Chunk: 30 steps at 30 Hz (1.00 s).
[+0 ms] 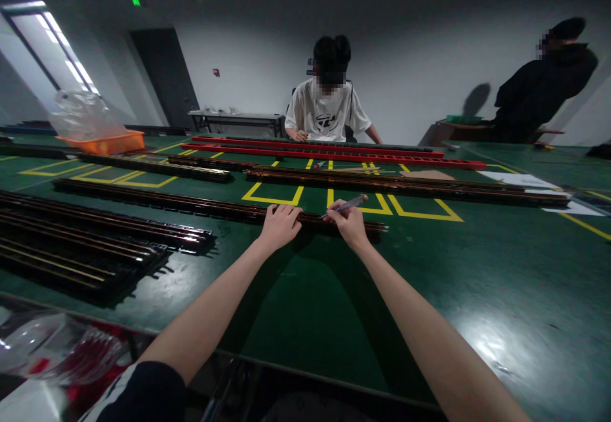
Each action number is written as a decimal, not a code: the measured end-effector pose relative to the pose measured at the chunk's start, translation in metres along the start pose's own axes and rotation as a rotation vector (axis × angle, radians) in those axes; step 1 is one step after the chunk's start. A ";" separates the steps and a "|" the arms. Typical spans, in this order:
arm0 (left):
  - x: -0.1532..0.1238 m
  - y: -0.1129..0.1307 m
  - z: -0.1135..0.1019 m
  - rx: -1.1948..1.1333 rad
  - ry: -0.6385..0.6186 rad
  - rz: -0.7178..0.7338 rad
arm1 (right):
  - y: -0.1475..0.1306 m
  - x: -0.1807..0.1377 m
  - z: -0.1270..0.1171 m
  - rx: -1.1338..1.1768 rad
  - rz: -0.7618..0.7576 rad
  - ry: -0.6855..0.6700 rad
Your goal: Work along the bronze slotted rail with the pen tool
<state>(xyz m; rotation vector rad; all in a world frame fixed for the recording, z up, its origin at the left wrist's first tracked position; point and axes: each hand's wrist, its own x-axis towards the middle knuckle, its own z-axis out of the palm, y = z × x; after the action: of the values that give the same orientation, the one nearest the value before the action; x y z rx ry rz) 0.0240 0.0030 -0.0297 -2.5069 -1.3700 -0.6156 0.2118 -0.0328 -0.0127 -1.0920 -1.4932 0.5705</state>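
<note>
A long, thin black rail with copper-coloured strips [205, 207] lies across the green table in front of me. My left hand [280, 226] presses on it from above, fingers curled over its far edge. Just to the right, my right hand [351, 223] is closed in a writing grip around a slim pen-like tool [352, 203] with a partly clear body. The tool slants up to the right, and its thin tip points down at the rail. Whether the tip touches the rail I cannot tell.
Several similar rails [90, 237] lie at the left, and more [405, 183] stretch beyond. Red rails [334, 151] lie at the far side, before a person in a white shirt [327, 113]. An orange bin [102, 143] holds clear plastic. Another person [539, 91] stands back right.
</note>
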 end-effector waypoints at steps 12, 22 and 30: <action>0.000 -0.004 -0.001 -0.004 -0.033 -0.002 | -0.003 -0.001 -0.001 0.024 0.021 0.028; 0.000 -0.001 -0.005 0.005 -0.044 -0.019 | 0.004 0.001 -0.002 0.056 0.021 0.116; -0.001 -0.001 -0.004 -0.004 -0.053 -0.023 | 0.002 -0.001 -0.002 0.030 0.004 0.051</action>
<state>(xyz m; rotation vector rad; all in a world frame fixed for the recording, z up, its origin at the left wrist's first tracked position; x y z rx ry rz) 0.0214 0.0010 -0.0265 -2.5315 -1.4196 -0.5609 0.2142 -0.0330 -0.0145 -1.0789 -1.4344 0.5618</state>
